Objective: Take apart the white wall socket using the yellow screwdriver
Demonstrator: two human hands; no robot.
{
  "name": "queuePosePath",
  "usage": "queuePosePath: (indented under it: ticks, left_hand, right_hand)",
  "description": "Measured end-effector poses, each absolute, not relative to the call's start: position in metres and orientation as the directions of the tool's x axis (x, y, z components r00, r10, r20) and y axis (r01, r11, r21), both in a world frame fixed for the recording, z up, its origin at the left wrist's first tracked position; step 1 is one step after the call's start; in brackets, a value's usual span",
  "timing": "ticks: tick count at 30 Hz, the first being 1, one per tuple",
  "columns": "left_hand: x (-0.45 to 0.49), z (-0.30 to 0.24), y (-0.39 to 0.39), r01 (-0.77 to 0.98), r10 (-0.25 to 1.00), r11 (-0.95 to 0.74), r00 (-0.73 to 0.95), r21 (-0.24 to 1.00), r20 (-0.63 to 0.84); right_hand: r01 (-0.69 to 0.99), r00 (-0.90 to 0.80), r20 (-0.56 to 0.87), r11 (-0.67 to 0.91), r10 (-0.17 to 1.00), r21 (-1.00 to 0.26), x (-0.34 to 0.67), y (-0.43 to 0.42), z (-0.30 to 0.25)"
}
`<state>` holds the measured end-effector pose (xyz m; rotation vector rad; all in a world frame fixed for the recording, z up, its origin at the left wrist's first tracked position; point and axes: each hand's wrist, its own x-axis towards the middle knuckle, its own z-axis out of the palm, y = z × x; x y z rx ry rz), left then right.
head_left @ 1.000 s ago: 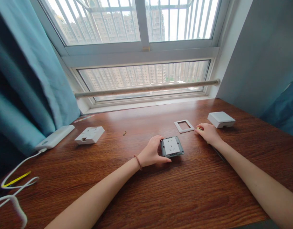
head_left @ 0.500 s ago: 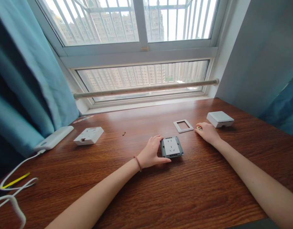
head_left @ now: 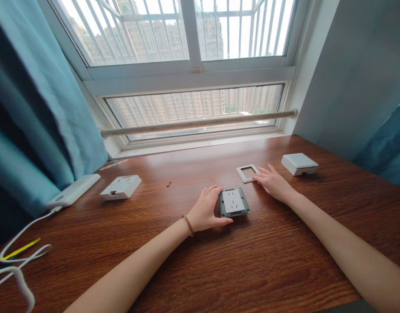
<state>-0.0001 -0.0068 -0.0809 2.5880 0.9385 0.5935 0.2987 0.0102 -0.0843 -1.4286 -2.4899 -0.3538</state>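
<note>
A grey wall socket module (head_left: 233, 202) with a white face lies flat on the wooden desk (head_left: 252, 261). My left hand (head_left: 204, 211) curls round its left side, thumb along the near edge and fingers at the far edge. My right hand (head_left: 274, 182) lies flat with its fingers stretched out. Its fingertips touch the right edge of a white square cover frame (head_left: 247, 173).
A white closed box (head_left: 299, 163) sits at the right, a white back box (head_left: 120, 187) at the left, a small screw (head_left: 168, 184) between them. A white power bank (head_left: 72, 190) with white cables (head_left: 17, 261) lies at the far left by the blue curtain.
My right hand has let go of the small object it pinched, opened flat and slid left to the white frame. My left hand stays on the socket module.
</note>
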Motion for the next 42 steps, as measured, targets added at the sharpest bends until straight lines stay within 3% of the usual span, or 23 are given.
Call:
queuePosePath:
  ticks: [8,14,23,30,42]
  left_hand:
    - [0.0,-0.081,-0.007,0.525,0.672,-0.721,0.688,0.452,0.273]
    - [-0.001,-0.08,-0.006,0.518,0.675,-0.723,0.672,0.457,0.306]
    - [0.001,-0.078,-0.011,0.368,0.716,-0.67,0.549,0.645,0.431]
    - [-0.003,-0.086,-0.004,0.273,0.776,-0.559,0.505,0.783,0.378]
    - [-0.004,-0.089,-0.001,0.215,0.762,-0.491,0.576,0.844,0.297]
  right_hand:
    - [0.834,-0.539,0.342,0.545,0.77,0.087,0.297,0.011,-0.082]
    - [0.816,-0.529,0.422,0.578,0.736,0.013,0.287,0.001,-0.07]
    - [0.646,-0.67,0.49,0.763,0.558,0.014,0.232,-0.045,-0.05]
    - [0.589,-0.689,0.527,0.808,0.497,0.009,0.22,-0.056,-0.049]
    - [0.557,-0.703,0.532,0.83,0.472,0.0,0.221,-0.057,-0.049]
